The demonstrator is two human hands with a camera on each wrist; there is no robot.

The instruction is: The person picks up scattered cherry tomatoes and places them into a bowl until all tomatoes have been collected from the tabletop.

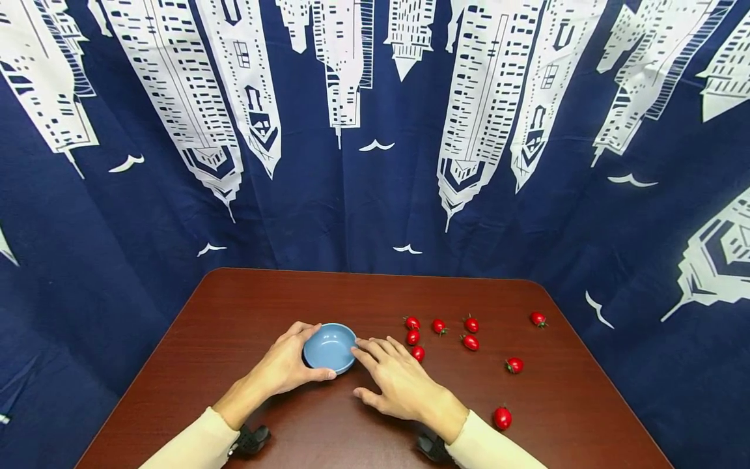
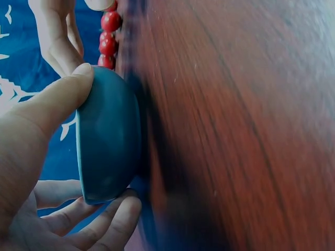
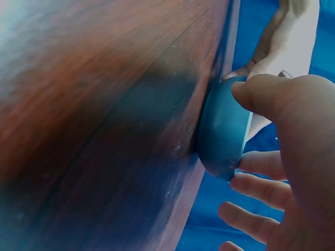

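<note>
A small light-blue bowl is on the brown table, and no food shows inside it. My left hand grips it from the left, thumb at the near side and fingers round the far side; the left wrist view shows the same bowl between thumb and fingers. To its right is my right hand, fingers extended, with fingertips at the bowl's right rim and the thumb apart from it. Whether those fingertips touch the rim, I cannot tell. Beyond the right hand lie several red cherry tomatoes.
More cherry tomatoes are spread to the right: one near the right edge, another closer in, and one beside the right forearm. A navy curtain with white buildings hangs behind the wooden table.
</note>
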